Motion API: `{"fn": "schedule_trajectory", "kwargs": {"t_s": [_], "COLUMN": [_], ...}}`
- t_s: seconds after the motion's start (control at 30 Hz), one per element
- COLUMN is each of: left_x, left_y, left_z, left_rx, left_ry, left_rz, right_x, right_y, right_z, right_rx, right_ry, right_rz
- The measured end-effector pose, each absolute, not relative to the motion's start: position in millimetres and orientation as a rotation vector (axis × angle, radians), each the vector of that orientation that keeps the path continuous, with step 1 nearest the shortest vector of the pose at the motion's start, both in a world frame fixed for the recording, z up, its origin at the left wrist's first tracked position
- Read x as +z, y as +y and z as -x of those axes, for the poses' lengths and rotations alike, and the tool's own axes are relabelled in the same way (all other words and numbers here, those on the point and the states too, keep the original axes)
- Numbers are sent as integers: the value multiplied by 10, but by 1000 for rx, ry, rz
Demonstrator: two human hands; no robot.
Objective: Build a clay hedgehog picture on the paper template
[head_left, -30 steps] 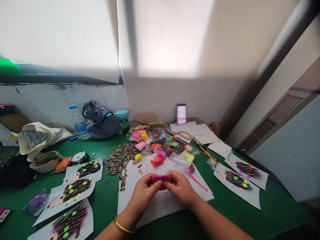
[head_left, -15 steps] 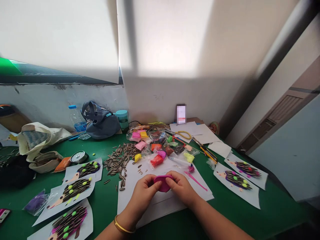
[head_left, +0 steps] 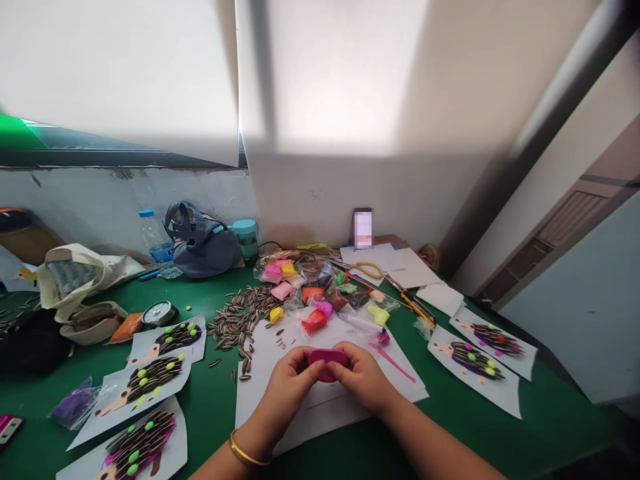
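A flattened magenta piece of modelling clay (head_left: 327, 356) is held up between both hands over the white paper (head_left: 310, 417). My left hand (head_left: 295, 381) grips its left side, with the thumb on the near face. From the right, my right hand (head_left: 363, 377) pinches it the same way, the two thumbs almost meeting. The fingers behind the clay are partly hidden. Beyond the hands lie a red clay packet (head_left: 314, 323) and a small magenta lump (head_left: 383, 337). A pink modelling tool (head_left: 393, 362) rests on the paper at the right.
Sunflower seeds (head_left: 245, 313) are heaped at the left of the paper. Hedgehog pictures on cards (head_left: 175, 373) lie on the left, more cards (head_left: 505, 393) on the right. Scissors (head_left: 367, 269), a phone (head_left: 363, 228), a blue bag (head_left: 205, 250) and a water bottle (head_left: 155, 237) stand or lie behind.
Both thumbs have moved inward across the clay, closer together. The clay's outline looks squarer and less round. The view has shifted very slightly.
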State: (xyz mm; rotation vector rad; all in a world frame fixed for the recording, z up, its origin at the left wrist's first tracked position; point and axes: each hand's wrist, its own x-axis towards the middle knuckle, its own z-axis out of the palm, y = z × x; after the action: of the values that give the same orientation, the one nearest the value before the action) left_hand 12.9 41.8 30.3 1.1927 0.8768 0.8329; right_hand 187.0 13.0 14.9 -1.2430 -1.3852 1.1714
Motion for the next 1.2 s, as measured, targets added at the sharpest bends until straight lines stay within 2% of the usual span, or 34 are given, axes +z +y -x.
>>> {"fn": "schedule_trajectory", "kwargs": {"t_s": [0.93,1.2], "left_x": [306,360], "left_y": [415,415], "left_z": [-112,-95], "left_rx": [868,981], "left_ry": [902,920], "left_rz": [-1160,-1228], "right_x": [144,64], "right_y": [152,160], "right_z": [-1903,-1932], "right_rx": [1203,1073], "right_ry": [-1357,-1339], "right_rz": [1131,1096]}}
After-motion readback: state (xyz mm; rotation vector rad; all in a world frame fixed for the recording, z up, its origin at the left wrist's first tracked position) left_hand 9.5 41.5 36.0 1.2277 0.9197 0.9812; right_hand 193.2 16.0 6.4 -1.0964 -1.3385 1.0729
